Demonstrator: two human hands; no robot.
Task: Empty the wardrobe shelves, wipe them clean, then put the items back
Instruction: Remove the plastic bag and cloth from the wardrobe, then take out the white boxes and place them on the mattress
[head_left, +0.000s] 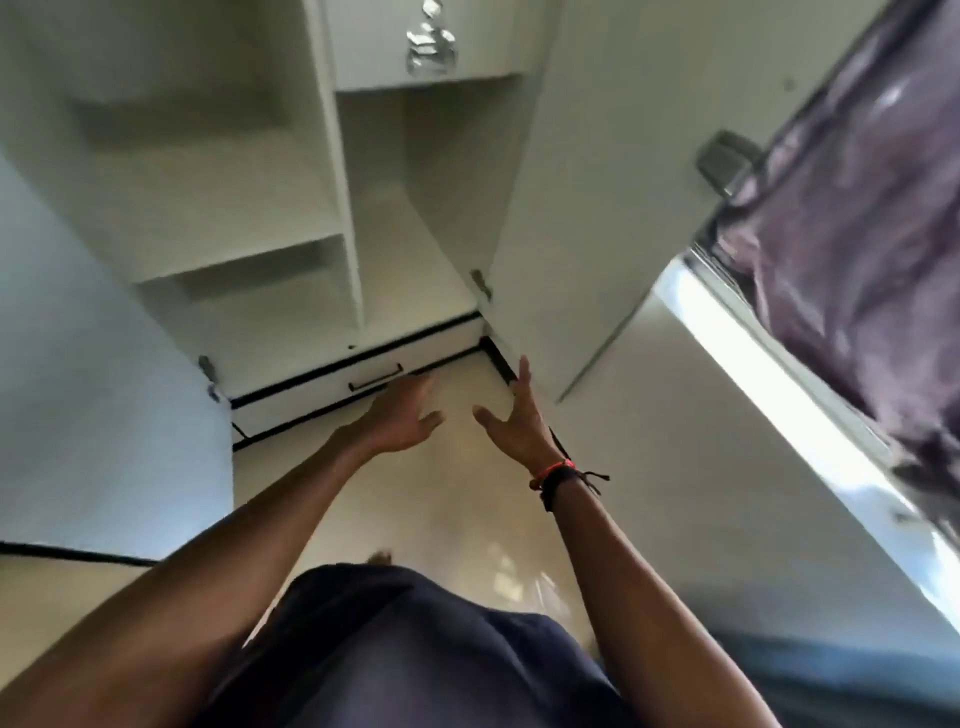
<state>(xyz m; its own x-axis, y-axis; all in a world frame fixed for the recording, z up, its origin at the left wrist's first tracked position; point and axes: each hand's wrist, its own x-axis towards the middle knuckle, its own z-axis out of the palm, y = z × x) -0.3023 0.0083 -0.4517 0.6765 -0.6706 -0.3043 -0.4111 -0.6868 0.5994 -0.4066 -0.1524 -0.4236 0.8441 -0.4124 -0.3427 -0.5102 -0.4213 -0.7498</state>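
Clothing (405, 649); left hand (400, 418), right hand (515, 427) splayed.

Wardrobe shelves (223, 208) at upper left of the frame, open door (587, 197) at their right, drawer (358, 384) below them (both hands in front of it), curtain (852, 218) at far right

The wardrobe (337, 208) is cut off above, a silver object (430, 41) blurred.

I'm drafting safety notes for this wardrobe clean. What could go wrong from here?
1. The right hand is spread close to the lower edge of the open door; it might knock it.
2. The floor looks glossy, so leaning forward with both hands empty could mean a slip.
3. The left hand reaches low near the drawer; fingers could bump its handle.
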